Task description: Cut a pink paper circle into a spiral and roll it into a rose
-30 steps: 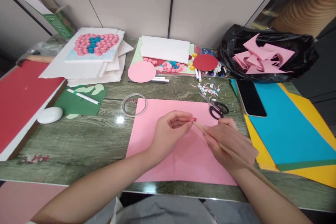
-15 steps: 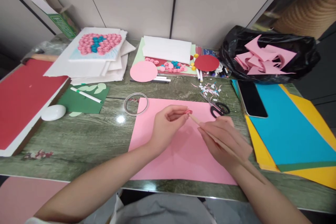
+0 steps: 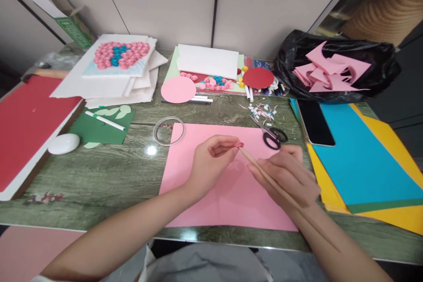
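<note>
Between the fingertips of my left hand [image 3: 213, 158] is a small pink paper roll [image 3: 238, 144], pinched above a pink sheet [image 3: 218, 205]. My right hand [image 3: 286, 174] is closed round a thin wooden stick [image 3: 269, 179], whose far tip meets the paper roll. How the strip winds at the tip is too small to make out. Black-handled scissors [image 3: 272, 137] lie beyond my right hand, over the sheet's far right corner. At the sheet's far left corner rests a ring-shaped tape roll [image 3: 155, 134].
Paper clippings [image 3: 262, 112] lie past the scissors. A card with pink and blue paper roses [image 3: 122, 55] tops a paper stack at back left. To the right are a phone [image 3: 315, 122], blue paper [image 3: 366, 154] and a black bag [image 3: 287, 61] of pink scraps.
The view has shifted slightly. My right hand has turned a little on the stick, with its fingers changing position; my left hand keeps its pinch on the paper roll.
</note>
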Motion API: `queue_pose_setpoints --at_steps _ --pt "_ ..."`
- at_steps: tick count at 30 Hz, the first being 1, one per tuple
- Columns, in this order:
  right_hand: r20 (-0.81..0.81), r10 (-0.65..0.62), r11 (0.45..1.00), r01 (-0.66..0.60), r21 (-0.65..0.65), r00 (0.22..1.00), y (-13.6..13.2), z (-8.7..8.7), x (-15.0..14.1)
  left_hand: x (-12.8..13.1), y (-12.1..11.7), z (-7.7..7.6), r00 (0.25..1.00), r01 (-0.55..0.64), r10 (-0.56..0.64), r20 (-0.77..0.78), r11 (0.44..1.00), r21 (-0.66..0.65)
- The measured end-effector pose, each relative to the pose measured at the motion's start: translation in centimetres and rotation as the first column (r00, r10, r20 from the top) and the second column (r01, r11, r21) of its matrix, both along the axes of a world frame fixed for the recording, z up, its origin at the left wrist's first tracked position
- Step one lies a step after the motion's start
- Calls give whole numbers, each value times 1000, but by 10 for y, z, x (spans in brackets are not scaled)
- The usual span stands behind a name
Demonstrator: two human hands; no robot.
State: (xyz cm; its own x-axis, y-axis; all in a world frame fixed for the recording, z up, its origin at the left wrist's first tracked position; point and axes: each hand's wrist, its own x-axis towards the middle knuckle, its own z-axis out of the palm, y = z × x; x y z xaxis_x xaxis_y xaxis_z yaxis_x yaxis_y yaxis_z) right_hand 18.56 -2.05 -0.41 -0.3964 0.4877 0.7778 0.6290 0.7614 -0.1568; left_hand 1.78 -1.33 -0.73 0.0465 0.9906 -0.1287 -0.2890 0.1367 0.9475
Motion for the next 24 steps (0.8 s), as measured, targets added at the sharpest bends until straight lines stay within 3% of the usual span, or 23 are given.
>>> queue_pose_setpoints --at_steps 7,13,18,24 --pt "162 -83 992 66 107 983 3 11 0 6 -4 -7 999 51 -51 3 998 -39" --pt "106 -89 996 90 -6 990 5 10 -2 4 0 -14 997 49 -42 64 993 -107" --pt "72 32 997 -27 -70 997 5 6 -5 0 5 -13 1000 16 -14 24 997 -80" --pt "68 -42 997 37 72 997 0 8 2 1 3 -11 998 59 -57 28 995 -81"
